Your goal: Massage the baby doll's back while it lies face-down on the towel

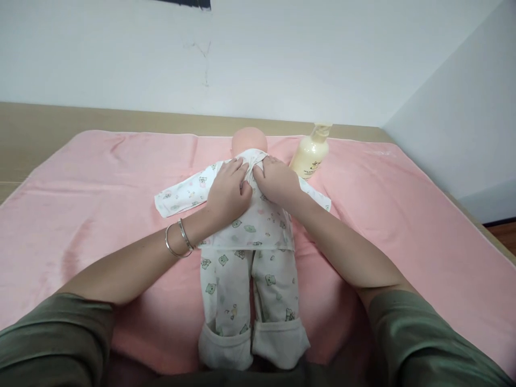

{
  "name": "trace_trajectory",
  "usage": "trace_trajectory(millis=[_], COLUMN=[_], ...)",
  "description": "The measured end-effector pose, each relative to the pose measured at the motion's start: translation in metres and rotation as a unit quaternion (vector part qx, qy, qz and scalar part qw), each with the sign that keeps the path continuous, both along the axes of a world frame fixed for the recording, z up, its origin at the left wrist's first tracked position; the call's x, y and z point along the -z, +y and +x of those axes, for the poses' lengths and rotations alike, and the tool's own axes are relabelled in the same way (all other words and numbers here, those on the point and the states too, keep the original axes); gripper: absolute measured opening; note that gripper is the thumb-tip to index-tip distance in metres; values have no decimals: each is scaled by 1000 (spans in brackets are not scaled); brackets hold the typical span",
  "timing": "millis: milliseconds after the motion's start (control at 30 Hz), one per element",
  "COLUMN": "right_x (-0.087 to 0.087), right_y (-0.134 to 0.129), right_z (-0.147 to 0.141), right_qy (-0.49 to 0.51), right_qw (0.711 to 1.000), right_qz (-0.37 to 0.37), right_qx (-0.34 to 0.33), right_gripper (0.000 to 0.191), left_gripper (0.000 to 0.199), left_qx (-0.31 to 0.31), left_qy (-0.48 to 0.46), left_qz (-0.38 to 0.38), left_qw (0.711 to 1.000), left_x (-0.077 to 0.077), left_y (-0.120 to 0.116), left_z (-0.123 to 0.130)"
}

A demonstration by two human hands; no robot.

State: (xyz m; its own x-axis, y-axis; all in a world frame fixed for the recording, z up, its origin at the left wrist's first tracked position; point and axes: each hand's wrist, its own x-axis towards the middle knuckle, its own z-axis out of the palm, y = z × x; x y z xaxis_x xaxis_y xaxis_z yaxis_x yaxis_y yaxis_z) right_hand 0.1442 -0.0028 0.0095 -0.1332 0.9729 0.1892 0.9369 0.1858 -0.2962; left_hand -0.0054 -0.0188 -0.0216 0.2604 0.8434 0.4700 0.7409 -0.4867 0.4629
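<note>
A baby doll (249, 141) lies on its back in front of me, its head away from me. It wears a white shirt (258, 228) with small green and yellow animal prints. The matching trousers (234, 285) have plain turned-up cuffs. On the upper chest of the shirt rests my left hand (230, 189), its fingers stretched out and the thumb bent. My right hand (278, 180) lies on the other side of the chest near the neckline, thumb apart from the fingers. Between my hands the shirt's fabric is creased at the overlapping collar.
A cream pump bottle (309, 156) stands to the right of the doll, close to its sleeve. Beneath everything a pink sheet (121, 193) is spread with some wrinkles. Behind it runs a wooden edge (161, 119) against a white wall (282, 59).
</note>
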Motion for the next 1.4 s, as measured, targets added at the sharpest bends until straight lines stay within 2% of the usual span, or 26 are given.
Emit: trace_trajectory(millis=[167, 267, 333, 433, 533, 700, 833, 933, 1033, 1133, 1200, 1300, 1400], right_x=[13, 15, 13, 9, 7, 10, 11, -2, -30, -63, -78, -85, -84], right_y=[-27, -25, -15, 4, 10, -15, -29, -28, -29, -34, -30, -11, 11], right_z=[-15, -16, -11, -3, 1, -10, -17, -13, 0, 24, 49, 90, 119], right_qy=[-57, -37, -9, 39, 38, -76, -79, -57, -27, 16, 43, 69, 63], right_qw=[988, 985, 991, 997, 998, 992, 989, 992, 994, 989, 979, 965, 965], right_qz=[115, 115, 86, 50, 38, 80, 98, 68, 68, 137, 196, 252, 251], right_qx=[-82, -120, -100, -43, -31, -62, -74, -87, -84, -54, -37, -3, 37], right_gripper=[48, 45, 45, 46, 42, 46, 51, 49, 41, 43, 48, 55, 65], left_gripper=[31, 28, 32, 43, 47, 43, 33, 34, 39, 47, 45, 40, 43], left_qx=[-40, -46, -52, -19, 13, -6, -17, -6, -34, -66, -38, 40, 106], left_qy=[-22, -19, 1, 41, 59, 21, -15, -55, -193, -344, -392, -429, -422], left_qz=[-89, -83, -47, 15, 26, -42, -72, -81, -108, -129, -132, -166, -241], left_qw=[995, 995, 998, 999, 998, 999, 997, 995, 975, 928, 910, 887, 867], left_x=[-14, -15, -11, -5, -2, -10, -14, -11, -10, -25, -43, -72, -91], left_y=[19, 21, 13, -6, -16, -2, 15, 21, 18, 7, 0, -2, 15], left_z=[-11, -11, -7, 0, 3, -3, -10, -14, -18, -17, -11, 12, 44])
